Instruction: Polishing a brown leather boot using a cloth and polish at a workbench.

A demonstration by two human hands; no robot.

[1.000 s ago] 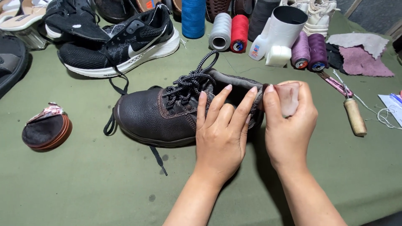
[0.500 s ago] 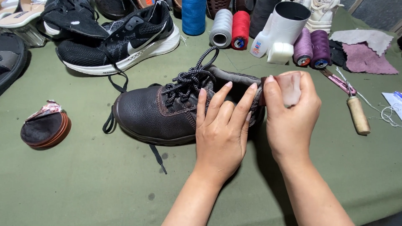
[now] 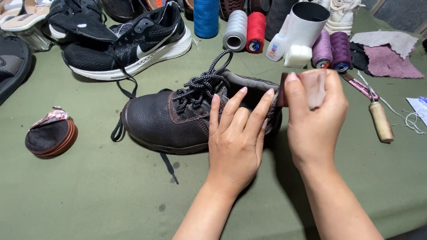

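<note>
Steadying the brown leather shoe (image 3: 160, 120) with the left hand (image 3: 235, 138), laid flat and unclenched over the side of the ankle opening, fingers spread, pressing rather than grasping. Pinching a pale patch (image 3: 313, 86) in the right hand (image 3: 313, 115), thumb and fingers closed round it, and bringing it up against the back edge of the shoe's collar, where a dark strip is showing beside the thumb. Resting the shoe on its sole in the middle of the green table cover (image 3: 89, 200), toe pointing left, laces (image 3: 202, 82) loose and one end trailing in front.

Step in hand, as judged: fitting the patch to the heel collar, not yet fixing it. Calling next, most likely, for firm downward pressure from the flat hand so as to stop the shoe rocking, and for careful lining-up of the patch edge with the collar rim.

Lying near by: a wooden-handled awl (image 3: 381, 121) to the right, thread spools (image 3: 255, 24) and a white bottle (image 3: 298, 33) behind, a black sneaker (image 3: 129, 44) behind left, a round tin (image 3: 51, 133) well apart at the left.
</note>
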